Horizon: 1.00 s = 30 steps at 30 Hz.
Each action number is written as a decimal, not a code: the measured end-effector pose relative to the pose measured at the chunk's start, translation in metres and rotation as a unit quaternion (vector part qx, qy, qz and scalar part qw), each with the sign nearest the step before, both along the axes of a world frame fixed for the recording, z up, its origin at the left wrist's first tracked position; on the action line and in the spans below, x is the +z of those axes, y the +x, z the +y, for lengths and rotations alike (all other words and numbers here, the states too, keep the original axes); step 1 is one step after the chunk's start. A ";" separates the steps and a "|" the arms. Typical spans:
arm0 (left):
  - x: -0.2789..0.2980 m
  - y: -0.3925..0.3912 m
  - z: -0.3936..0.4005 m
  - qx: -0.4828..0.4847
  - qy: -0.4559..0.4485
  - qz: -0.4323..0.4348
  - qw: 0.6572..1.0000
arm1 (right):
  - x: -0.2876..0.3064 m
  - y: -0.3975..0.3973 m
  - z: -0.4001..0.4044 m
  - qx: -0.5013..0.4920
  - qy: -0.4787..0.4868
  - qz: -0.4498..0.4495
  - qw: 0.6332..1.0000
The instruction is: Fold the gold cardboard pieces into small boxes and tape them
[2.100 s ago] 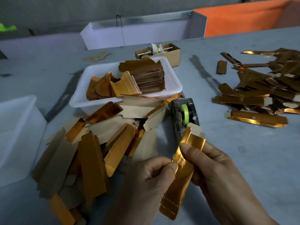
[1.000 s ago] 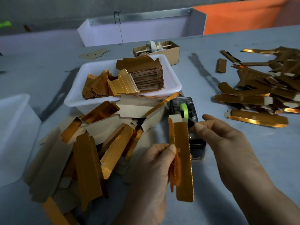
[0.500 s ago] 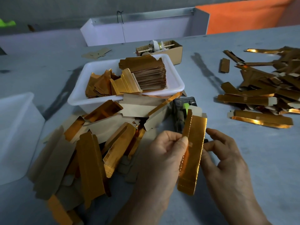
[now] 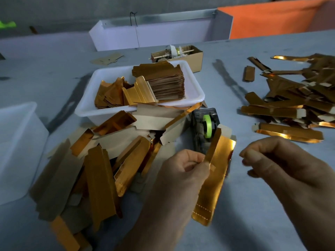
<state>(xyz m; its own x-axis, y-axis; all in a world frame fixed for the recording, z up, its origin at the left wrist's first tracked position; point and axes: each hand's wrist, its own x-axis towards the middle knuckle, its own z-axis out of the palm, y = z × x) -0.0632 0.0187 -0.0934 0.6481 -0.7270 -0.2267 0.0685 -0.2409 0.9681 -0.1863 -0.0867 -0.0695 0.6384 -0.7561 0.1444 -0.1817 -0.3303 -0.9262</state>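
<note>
Head view: left hand has a grip on the long folded gold cardboard piece — right hand curled beside it, apart, grasping nothing visible.

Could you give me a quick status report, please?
Left hand pinching folded gold cardboard piece. Right hand off it, fingers curled. Black tape dispenser just behind.

Folded gold cardboard piece upright, slightly tilted, taped seam, loose pieces piled left
</note>
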 end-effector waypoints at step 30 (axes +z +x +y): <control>0.014 -0.012 0.013 -0.007 -0.085 -0.051 0.995 | 0.009 0.013 0.005 0.062 -0.025 0.121 0.990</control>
<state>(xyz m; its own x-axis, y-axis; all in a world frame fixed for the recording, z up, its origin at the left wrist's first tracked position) -0.0755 0.0321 -0.0792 0.6516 -0.7578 -0.0332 -0.0353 -0.0740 0.9966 -0.1729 -0.0814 -0.0603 0.7458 -0.6661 0.0113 -0.3512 -0.4076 -0.8430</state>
